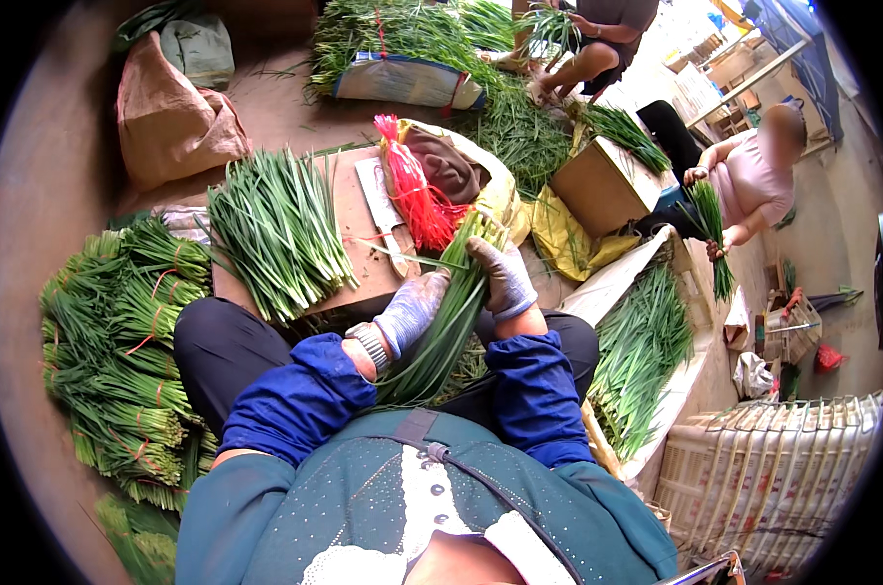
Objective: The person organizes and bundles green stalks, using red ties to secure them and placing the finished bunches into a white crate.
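Note:
Between my gloved hands is a loose bunch of garlic chives (pixel 441 329), its pale ends pointing away from me and its leaves hanging toward my lap. My right hand (pixel 505 278) is closed around the bunch near the pale ends. My left hand (pixel 414 303) grips it from the other side, a little lower, and one stray leaf sticks out to the left. A pile of chives (pixel 277 230) lies on the board (pixel 364 281) in front of me. Beside it rest a cleaver (pixel 383 212) and a hank of red plastic ties (pixel 419 190).
Tied chive bundles (pixel 134 351) are stacked at my left. A lined crate of loose chives (pixel 646 351) stands at my right, near stacked white plastic crates (pixel 770 468). A yellow sack (pixel 496 172) sits beyond the board. Two people (pixel 752 172) handle chives farther off.

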Available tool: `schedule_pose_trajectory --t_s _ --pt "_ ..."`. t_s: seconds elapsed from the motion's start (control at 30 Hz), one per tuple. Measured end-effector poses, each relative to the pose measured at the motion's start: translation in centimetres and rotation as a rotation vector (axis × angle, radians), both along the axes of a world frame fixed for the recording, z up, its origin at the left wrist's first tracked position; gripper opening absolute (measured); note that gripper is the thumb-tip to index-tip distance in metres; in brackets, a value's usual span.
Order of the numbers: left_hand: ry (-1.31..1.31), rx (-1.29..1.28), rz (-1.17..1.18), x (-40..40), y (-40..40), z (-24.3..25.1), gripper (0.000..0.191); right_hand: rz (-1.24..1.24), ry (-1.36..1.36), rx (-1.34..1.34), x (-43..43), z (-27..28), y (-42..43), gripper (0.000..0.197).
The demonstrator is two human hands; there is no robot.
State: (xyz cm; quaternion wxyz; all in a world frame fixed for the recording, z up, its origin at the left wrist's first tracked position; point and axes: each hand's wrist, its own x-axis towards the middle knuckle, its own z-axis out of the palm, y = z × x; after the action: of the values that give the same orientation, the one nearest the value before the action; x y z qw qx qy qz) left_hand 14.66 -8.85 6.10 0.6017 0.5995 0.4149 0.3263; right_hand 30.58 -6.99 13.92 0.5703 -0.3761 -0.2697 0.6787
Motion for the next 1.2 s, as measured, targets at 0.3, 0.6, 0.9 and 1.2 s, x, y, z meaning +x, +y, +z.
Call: schedule_pose_trajectory --t_s 0.3,0.6,0.9,1.2 --pt "-0.166 -0.03 -0.23 -0.8 -0.4 1.8 0.032 0.114 0.128 0.037 0.6 1.4 -1.3 0.074" --pt "-0.642 -0.204 -0.314 -1.8 -0.8 2.7 0.098 -0.065 -0.025 0.098 -0.5 1.3 -1.3 0.064" --pt "-0.505 -0.187 -0.263 -0.4 -1.8 1.0 0.098 -0.294 -0.149 0.2 -1.2 -1.8 -1.5 0.073" --pt "-0.461 -0.077 -0.274 -1.6 -1.0 2.0 0.095 -0.084 -1.758 0.993 0.2 8.7 -1.9 0.051"
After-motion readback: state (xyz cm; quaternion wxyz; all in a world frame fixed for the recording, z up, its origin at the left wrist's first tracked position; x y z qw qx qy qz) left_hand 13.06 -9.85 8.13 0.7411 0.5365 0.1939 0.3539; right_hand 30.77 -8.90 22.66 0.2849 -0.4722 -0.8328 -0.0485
